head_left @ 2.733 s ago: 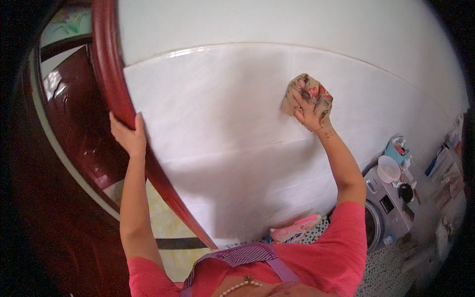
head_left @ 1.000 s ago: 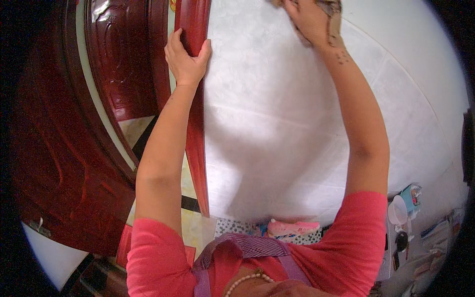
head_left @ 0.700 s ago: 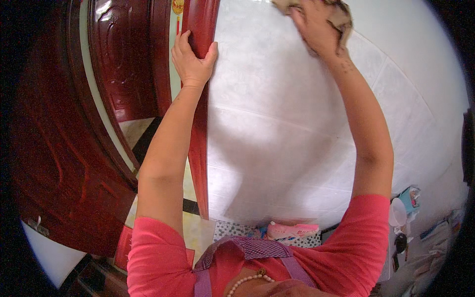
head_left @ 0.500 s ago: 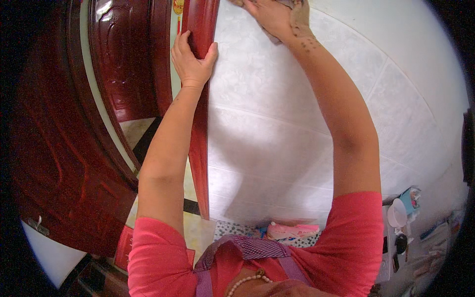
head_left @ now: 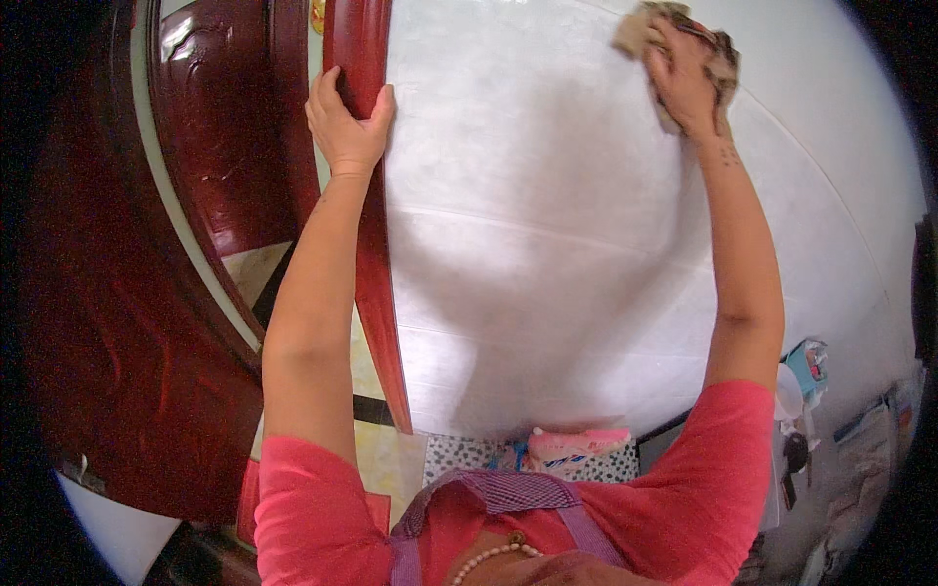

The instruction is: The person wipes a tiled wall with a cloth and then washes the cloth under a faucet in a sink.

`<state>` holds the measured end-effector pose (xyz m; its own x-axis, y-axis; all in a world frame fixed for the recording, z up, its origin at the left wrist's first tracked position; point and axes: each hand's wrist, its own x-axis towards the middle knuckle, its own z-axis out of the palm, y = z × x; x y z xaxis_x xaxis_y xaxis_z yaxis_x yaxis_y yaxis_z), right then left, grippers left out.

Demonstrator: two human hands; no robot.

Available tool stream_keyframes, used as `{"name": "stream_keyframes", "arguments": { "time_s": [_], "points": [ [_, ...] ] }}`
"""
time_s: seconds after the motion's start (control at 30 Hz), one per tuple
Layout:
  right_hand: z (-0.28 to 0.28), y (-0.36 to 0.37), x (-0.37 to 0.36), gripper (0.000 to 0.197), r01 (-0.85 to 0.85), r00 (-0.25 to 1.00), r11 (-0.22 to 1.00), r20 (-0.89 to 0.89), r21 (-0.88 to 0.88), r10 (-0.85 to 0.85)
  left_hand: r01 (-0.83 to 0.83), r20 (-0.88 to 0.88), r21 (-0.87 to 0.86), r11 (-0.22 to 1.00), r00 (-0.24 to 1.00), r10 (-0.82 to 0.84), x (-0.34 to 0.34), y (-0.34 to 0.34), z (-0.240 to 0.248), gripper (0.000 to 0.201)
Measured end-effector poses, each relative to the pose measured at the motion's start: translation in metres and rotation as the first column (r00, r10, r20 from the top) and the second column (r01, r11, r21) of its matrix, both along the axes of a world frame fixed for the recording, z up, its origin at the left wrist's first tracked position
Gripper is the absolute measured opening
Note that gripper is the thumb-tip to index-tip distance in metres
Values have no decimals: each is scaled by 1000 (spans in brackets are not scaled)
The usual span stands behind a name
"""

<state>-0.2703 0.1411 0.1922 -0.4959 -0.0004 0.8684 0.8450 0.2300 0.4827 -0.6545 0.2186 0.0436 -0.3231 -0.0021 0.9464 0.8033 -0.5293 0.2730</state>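
Left hand (head_left: 347,122) wrapped round the dark red door frame (head_left: 366,225). Right hand (head_left: 684,83) flat, pressing a patterned rag (head_left: 718,54) high on the white tiled wall (head_left: 528,244). Overreach risk: rag slips, balance goes.

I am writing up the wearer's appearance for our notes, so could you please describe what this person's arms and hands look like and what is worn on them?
Both arms are bare from the upper arm down, with short coral-pink sleeves ending above the elbows. The left hand has no ring, watch or glove that shows. The right hand is also ungloved, and a few small dark marks sit on the right forearm just below the wrist. No bracelets show on either wrist.
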Motion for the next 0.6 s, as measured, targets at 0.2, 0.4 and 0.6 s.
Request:
{"name": "stream_keyframes", "arguments": {
  "time_s": [0.2, 0.4, 0.6],
  "points": [
    [-6, -16, 52, 30, 125, 986, 979, -126, 162, -105, 16, 21, -67, 998, 1000, -14, 2, -6, -1, 72],
    [-11, -29, 36, 29, 152, 961, 988, -239, 25, -142, -135, -17, -78, 988, 991, 134, 6, -9, 0, 70],
    [4, -69, 37, 31, 207, 950, 976, -224, -64, -217, -229, -306, 9, 973, 926, 221, 93, -53, 0, 58]
  ]
}}
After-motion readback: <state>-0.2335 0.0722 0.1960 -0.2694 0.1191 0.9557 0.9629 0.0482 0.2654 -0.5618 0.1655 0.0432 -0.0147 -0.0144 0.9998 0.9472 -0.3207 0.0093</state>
